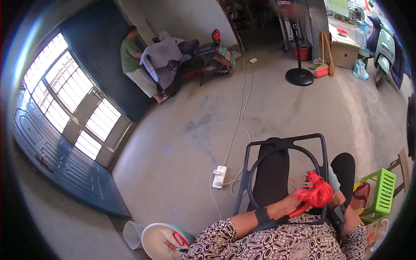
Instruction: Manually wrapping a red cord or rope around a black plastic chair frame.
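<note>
Evidently, the round white plastic tub (pixel 151 242) stands low on the person's left, where that arm could reach it. Further right, a white rectangular power strip (pixel 219 177) lies on the grey concrete floor (pixel 182 173), its cords trailing away. A black plastic frame with a curved inner opening (pixel 246 180) rests across the lap, presumably so the thighs bear its weight. By its right edge is a bundle of glossy red strands (pixel 318 190); the left hand (pixel 287 206) has its fingers curled in, pinching the bundle's lower left side, probably to gather the strands. The right hand (pixel 337 199) is mostly behind it, so I cannot tell how those fingers stand. A bright green slotted plastic stool (pixel 382 190) narrows elbow room there; beyond the frame's left edge the floor offers more, though cords cross it.
</note>
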Demonstrator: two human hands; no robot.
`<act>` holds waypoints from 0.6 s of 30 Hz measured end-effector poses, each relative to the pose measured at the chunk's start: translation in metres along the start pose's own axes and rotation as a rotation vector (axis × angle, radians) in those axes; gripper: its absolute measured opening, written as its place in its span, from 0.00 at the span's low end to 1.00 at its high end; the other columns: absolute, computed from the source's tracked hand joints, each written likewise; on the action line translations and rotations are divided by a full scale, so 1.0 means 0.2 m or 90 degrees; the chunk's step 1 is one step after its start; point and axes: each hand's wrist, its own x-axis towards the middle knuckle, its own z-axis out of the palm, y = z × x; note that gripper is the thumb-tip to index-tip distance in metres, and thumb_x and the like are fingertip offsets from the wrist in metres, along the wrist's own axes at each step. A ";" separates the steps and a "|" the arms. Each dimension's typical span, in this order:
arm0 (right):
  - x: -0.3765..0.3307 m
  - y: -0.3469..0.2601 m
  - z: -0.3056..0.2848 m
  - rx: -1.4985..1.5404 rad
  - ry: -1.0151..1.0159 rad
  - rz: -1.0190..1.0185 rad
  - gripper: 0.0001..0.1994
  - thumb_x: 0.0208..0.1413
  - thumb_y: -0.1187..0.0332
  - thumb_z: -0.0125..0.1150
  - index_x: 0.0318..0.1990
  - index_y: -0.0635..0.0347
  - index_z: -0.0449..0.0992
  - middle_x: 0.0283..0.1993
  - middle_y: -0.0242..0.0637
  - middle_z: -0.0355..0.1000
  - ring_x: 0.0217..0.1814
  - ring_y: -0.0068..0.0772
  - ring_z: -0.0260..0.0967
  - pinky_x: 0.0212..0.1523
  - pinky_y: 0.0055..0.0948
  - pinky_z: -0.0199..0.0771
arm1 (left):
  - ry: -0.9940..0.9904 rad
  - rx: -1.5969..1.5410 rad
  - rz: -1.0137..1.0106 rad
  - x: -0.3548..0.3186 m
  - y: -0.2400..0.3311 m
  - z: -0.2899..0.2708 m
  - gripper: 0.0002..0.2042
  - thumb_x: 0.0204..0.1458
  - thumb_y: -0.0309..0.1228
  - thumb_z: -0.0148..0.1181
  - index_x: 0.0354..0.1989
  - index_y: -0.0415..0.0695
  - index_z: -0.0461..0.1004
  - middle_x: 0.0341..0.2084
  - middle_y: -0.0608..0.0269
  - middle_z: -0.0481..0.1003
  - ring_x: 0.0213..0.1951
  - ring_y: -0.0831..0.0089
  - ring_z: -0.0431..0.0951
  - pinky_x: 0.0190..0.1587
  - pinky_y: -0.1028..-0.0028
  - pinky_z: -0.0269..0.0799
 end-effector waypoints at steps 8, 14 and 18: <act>-0.11 0.12 -0.05 -0.415 0.058 -0.165 0.26 0.45 0.69 0.66 0.53 0.64 0.66 0.43 0.36 0.71 0.40 0.28 0.70 0.44 0.31 0.73 | 0.154 0.030 0.134 -0.05 -0.13 0.03 0.07 0.57 0.29 0.48 0.34 0.40 0.72 0.29 0.63 0.74 0.32 0.78 0.75 0.34 0.74 0.72; -0.29 0.20 0.04 -0.515 0.131 -0.137 0.19 0.51 0.66 0.60 0.50 0.66 0.70 0.42 0.36 0.73 0.42 0.26 0.70 0.46 0.28 0.69 | 0.163 0.354 0.195 -0.15 0.05 0.01 0.07 0.55 0.30 0.51 0.25 0.44 0.68 0.21 0.74 0.68 0.25 0.83 0.66 0.27 0.77 0.64; -0.21 0.20 -0.01 -0.781 0.120 -0.182 0.25 0.48 0.53 0.60 0.43 0.69 0.72 0.35 0.40 0.73 0.35 0.28 0.67 0.40 0.27 0.67 | 0.195 0.098 0.091 -0.17 0.17 -0.01 0.09 0.56 0.32 0.52 0.41 0.40 0.72 0.36 0.61 0.75 0.37 0.74 0.76 0.42 0.71 0.74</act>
